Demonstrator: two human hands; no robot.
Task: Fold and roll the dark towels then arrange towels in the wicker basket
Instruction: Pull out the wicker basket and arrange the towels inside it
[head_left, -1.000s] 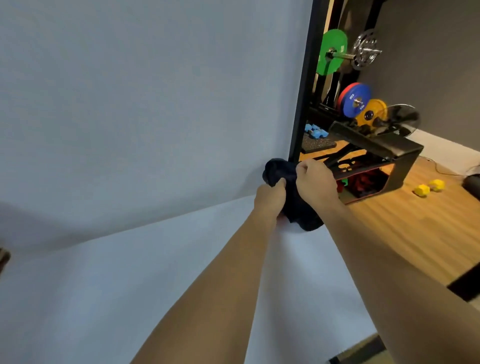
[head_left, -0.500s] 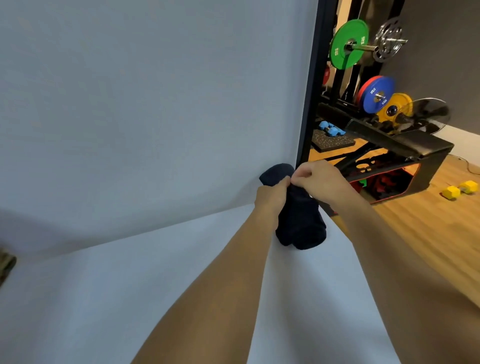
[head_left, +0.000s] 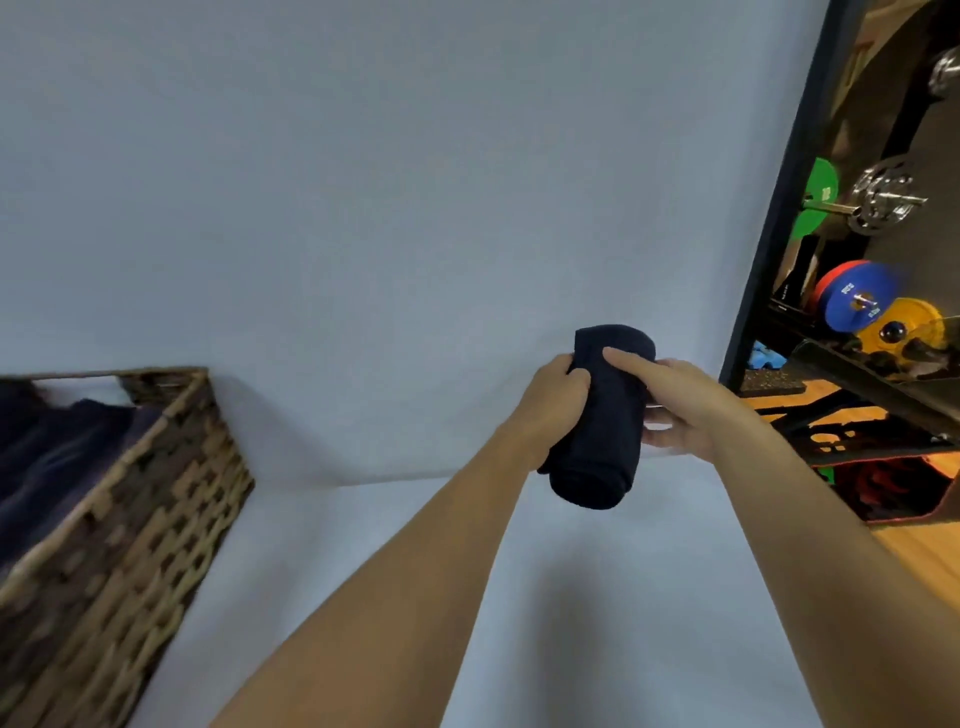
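Two bare forearms reach out over a white sheet (head_left: 597, 597). The left hand (head_left: 550, 402) wraps its fingers round a rolled dark towel (head_left: 602, 431) from one side; the right hand (head_left: 680, 410) clasps the other side, thumb lying on top. The roll is held in the air between them. Well off to the left sits the wicker basket (head_left: 156, 545), with more dark towels (head_left: 57, 457) inside. Farther back, at the right edge, hang coloured weight plates (head_left: 852, 304).
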